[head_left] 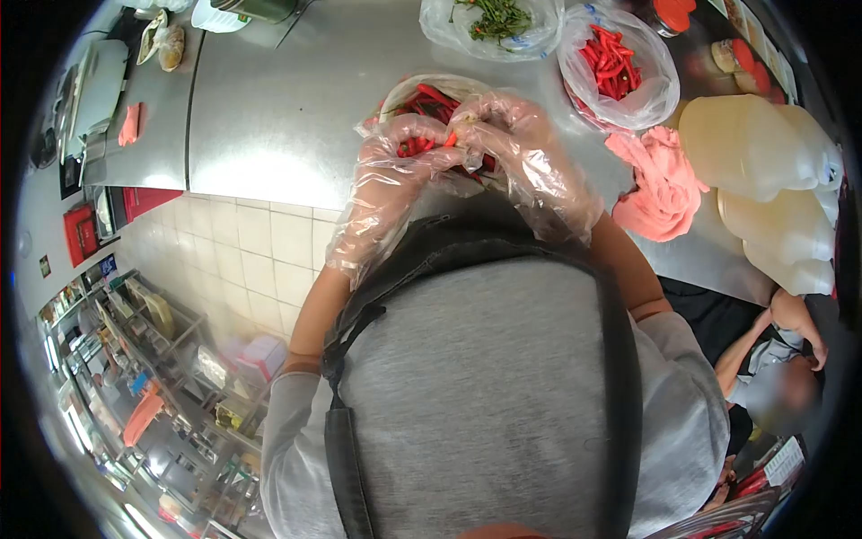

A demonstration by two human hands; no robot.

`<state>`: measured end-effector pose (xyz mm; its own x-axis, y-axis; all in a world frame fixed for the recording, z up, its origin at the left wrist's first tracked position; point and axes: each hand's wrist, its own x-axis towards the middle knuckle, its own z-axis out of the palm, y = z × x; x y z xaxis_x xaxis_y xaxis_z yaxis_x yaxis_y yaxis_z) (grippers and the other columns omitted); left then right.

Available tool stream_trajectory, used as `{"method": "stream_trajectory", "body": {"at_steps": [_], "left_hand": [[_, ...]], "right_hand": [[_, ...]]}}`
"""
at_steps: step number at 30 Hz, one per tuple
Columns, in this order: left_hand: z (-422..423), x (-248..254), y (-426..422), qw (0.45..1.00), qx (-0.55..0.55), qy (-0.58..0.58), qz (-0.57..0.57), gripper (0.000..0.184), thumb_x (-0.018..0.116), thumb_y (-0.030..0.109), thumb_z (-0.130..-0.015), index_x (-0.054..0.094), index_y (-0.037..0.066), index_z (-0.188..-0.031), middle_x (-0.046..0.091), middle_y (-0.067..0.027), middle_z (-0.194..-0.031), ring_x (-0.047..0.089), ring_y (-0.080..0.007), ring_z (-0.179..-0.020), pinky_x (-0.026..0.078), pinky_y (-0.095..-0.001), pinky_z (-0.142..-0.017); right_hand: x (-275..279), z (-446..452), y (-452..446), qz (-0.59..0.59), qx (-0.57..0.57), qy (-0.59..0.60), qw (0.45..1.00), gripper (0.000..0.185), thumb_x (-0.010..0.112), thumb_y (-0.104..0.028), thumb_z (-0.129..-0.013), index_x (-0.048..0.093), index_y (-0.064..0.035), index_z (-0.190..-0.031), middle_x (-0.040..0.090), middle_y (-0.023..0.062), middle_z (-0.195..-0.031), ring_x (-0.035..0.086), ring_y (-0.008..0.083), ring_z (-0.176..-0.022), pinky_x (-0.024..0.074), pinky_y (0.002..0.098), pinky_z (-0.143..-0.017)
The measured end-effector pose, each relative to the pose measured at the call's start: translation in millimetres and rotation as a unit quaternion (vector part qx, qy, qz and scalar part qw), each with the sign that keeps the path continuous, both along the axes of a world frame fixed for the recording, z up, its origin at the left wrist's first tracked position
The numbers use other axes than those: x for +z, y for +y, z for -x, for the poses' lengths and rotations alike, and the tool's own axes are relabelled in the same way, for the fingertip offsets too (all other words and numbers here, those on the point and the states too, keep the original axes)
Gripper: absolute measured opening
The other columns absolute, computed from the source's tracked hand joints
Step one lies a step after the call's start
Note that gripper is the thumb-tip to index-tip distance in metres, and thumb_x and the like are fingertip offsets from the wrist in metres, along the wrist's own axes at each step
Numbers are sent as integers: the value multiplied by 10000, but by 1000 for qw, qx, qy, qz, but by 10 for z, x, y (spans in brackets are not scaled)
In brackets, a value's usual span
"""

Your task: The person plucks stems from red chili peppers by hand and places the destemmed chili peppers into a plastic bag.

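Both of my hands wear loose clear plastic gloves and meet over an open bag of red chilies [437, 93] at the near edge of the steel table. My left hand [391, 166] is closed, its fingertips pinching at a small red chili [451, 140]. From the other side my right hand [516, 135] bends over the same chili, thumb and fingers pressed together on it. More red chilies show between and under the hands. The fingers partly hide the bag's contents.
A clear bag of green chili stems [500, 20] and another bag of red chilies [615, 67] lie at the back. Right of my hands are a pink cloth [660, 184] and large jugs [745, 144]. Another person [777, 359] is at the lower right.
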<state>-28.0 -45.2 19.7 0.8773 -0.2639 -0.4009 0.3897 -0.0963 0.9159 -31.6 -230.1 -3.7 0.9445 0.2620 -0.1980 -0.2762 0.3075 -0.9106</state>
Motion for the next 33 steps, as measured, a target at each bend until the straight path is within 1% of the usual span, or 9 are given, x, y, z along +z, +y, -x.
{"method": "stream_trajectory", "body": {"at_steps": [3, 5, 8, 11, 16, 17, 23, 29, 33], "left_hand": [[0, 7, 30, 1000, -10, -5, 13, 148, 765, 41, -820, 674, 32, -936, 671, -35, -918, 617, -105, -846, 521, -260, -745], [7, -41, 56, 995, -25, -85, -38, 172, 781, 22, -796, 684, 42, -937, 666, -34, -878, 568, -74, -691, 447, -219, -578], [-35, -36, 99, 994, -35, -81, -59, 161, 769, 6, -801, 684, 37, -933, 660, -25, -857, 558, -67, -672, 428, -208, -565], [-68, -29, 131, 998, -11, -62, -2, 157, 770, 7, -795, 684, 42, -922, 652, -15, -816, 537, -58, -626, 387, -187, -527], [-73, 79, 152, 999, 37, 31, -3, 164, 759, 22, -800, 668, 50, -933, 639, -16, -765, 513, -50, -579, 335, -168, -468], [-69, 68, 167, 996, 62, 66, 1, 165, 755, 29, -803, 661, 52, -937, 635, -19, -753, 509, -50, -571, 323, -164, -453], [-49, 26, 257, 982, 100, 115, 114, 182, 748, 67, -836, 645, 39, -984, 643, -44, -781, 530, -71, -597, 370, -203, -494], [-37, -7, 272, 988, 62, 119, 74, 186, 720, 115, -867, 648, 25, -1012, 615, -29, -750, 508, -70, -593, 351, -190, -501], [-68, 71, 304, 992, 34, 120, 14, 194, 709, 101, -871, 649, 7, -1029, 600, -33, -744, 497, -72, -586, 348, -185, -498]], "right_hand": [[-17, -18, -21, -45, 29, 29, 998, 171, 669, -118, -907, 664, 25, -1000, 648, 44, -868, 585, 92, -782, 483, 244, -719], [-13, -31, -30, -66, 39, 50, 996, 170, 669, -115, -904, 665, 26, -998, 647, 43, -866, 584, 93, -780, 481, 245, -717], [20, -47, -42, -105, 61, 93, 988, 169, 671, -109, -899, 665, 28, -998, 646, 44, -868, 587, 100, -778, 481, 248, -713], [45, -100, 5, -86, 48, 89, 991, 169, 670, -113, -903, 663, 32, -988, 649, 51, -844, 598, 106, -765, 493, 250, -723], [173, -415, -73, 27, -14, -68, 997, 115, 668, -94, -911, 646, -7, -983, 668, 67, -867, 599, 100, -742, 500, 238, -694], [241, -486, -126, 71, 3, -69, 995, 201, 676, -117, -903, 653, 31, -1037, 697, 104, -947, 648, 137, -823, 533, 270, -773], [120, -499, -5, 67, 130, -91, 985, 151, 662, -98, -896, 681, -7, -1014, 698, 46, -896, 649, 119, -804, 519, 245, -748], [66, -383, 61, 48, 133, -48, 989, 158, 651, -124, -903, 694, -4, -996, 698, 55, -874, 640, 104, -760, 517, 257, -708], [269, -512, -65, 175, 99, -99, 975, 138, 643, -101, -903, 686, -11, -997, 686, 60, -883, 632, 107, -767, 511, 255, -700]]}}
